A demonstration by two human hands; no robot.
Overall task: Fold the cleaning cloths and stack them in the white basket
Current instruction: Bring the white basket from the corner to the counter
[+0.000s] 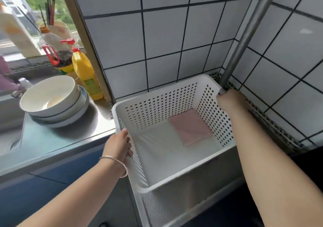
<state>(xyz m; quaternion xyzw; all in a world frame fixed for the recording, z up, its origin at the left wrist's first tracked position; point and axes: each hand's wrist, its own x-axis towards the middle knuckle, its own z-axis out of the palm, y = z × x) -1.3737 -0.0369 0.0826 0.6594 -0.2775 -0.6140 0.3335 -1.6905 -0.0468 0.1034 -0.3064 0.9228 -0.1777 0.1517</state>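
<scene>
The white basket (157,107), perforated on its walls, sits tilted toward me at the corner of the steel counter. Inside it, at the far right of the floor, lies a folded pink cleaning cloth (190,127) on top of another cloth whose greenish edge shows. My left hand (118,146), with a silver bangle on the wrist, grips the basket's left wall. My right hand (229,100) grips the right rim near the far corner.
A stack of three bowls (52,100) stands on the steel counter (52,139) to the left. A yellow bottle (87,76) and other bottles stand by the window. A grey metal pipe (244,34) rises behind the basket in the tiled corner.
</scene>
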